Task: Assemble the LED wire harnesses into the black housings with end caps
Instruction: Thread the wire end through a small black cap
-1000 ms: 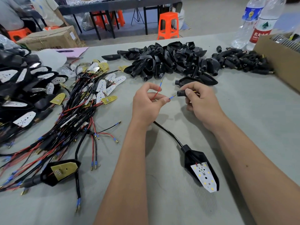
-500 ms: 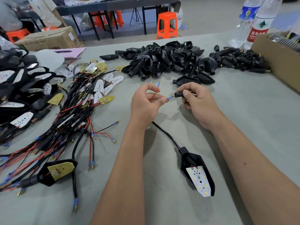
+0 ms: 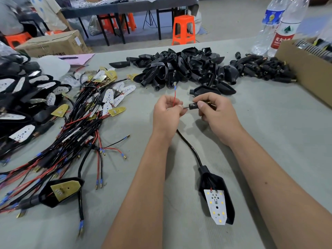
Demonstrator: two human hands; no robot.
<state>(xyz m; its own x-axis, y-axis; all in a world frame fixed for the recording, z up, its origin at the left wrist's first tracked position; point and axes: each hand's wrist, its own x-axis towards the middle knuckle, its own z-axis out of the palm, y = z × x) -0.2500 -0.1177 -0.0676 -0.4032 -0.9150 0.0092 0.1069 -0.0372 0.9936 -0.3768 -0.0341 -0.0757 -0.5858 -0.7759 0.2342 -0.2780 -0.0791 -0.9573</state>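
My left hand [image 3: 167, 114] pinches the thin wires of a harness; its red wire [image 3: 174, 95] sticks straight up with a blue-sleeved tip. My right hand [image 3: 215, 114] grips a small black end cap [image 3: 193, 106], and a black wire runs from my left fingertips into the cap's mouth. The harness's black cable [image 3: 190, 150] trails toward me to a black housing [image 3: 221, 191] lying on the table, with a white LED board [image 3: 215, 205] in it.
A heap of empty black housings [image 3: 179, 69] lies behind my hands, with loose end caps [image 3: 265, 69] to its right. Tangled harnesses [image 3: 86, 123] and finished units [image 3: 21, 97] fill the left. A cardboard box [image 3: 305, 74] and water bottles [image 3: 280, 27] stand at the right.
The blue-tipped black wire that showed between my hands has gone into the end cap. My hands have drawn closer together.
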